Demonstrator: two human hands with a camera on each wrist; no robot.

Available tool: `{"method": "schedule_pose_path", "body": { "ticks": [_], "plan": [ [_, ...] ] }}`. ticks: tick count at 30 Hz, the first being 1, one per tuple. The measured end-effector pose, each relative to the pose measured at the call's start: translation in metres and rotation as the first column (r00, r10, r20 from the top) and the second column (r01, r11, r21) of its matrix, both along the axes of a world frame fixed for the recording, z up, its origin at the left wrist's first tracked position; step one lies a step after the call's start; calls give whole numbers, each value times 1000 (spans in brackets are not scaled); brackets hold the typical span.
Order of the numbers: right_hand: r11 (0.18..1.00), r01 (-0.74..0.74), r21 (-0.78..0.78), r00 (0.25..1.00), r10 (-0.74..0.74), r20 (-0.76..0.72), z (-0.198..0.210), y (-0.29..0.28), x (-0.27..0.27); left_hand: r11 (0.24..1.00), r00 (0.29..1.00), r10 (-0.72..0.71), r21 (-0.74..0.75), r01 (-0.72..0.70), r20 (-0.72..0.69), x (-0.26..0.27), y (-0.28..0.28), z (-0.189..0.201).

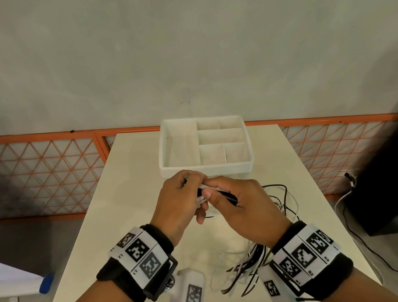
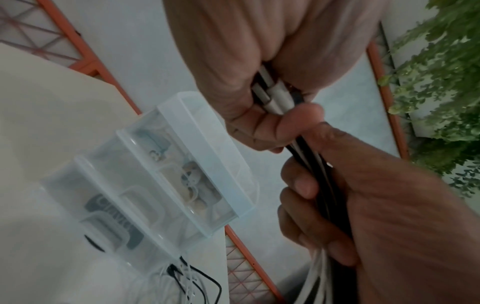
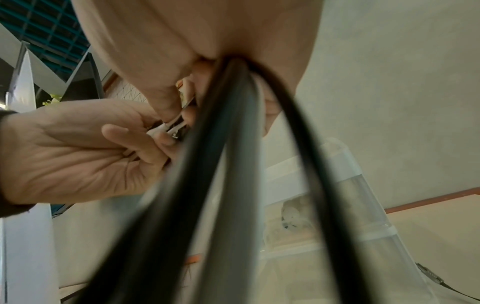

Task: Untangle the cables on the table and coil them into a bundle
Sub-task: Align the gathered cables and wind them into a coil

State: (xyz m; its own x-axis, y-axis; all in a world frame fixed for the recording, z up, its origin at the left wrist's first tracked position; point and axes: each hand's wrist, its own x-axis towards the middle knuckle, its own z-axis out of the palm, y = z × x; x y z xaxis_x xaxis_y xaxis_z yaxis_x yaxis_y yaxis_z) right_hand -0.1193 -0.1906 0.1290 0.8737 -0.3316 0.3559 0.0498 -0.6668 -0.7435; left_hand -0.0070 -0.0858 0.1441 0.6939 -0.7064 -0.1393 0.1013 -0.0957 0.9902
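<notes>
Gathering step under way above the table (image 1: pixel 131 187): left hand (image 1: pixel 177 203) clenched around the plug ends of black and white cables (image 1: pixel 254 259), right hand (image 1: pixel 238 212) gripping the same strands just beside it, both raised in front of a white divided organizer (image 1: pixel 206 170). Remaining cable length trailing loose on the table below the right wrist. Next, probably: aligning the ends, then drawing slack free of snags before looping.
</notes>
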Motion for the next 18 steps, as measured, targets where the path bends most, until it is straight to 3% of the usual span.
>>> {"method": "schedule_pose_path", "body": {
  "ticks": [4,6,8,13,16,18],
  "plan": [
    [990,87,-110,996,-83,44,-5,-4,-1,990,962,-135,17,143,-235,2,4,6],
    [980,91,-175,996,-92,5,-7,-3,0,987,959,-138,42,152,-246,4,4,8],
    [982,89,-164,995,-95,-28,-6,1,4,997,979,-43,59,56,-200,4,1,7],
    [953,156,260,962,-87,-257,-1,-13,-1,979,968,202,1,-204,-149,18,1,8],
    [825,213,523,956,-65,-286,-4,-24,-10,993,983,98,76,-87,-156,30,15,3],
    [834,217,507,954,-71,-291,3,-25,-12,972,997,8,236,9,-73,32,20,-5]
  ]
}}
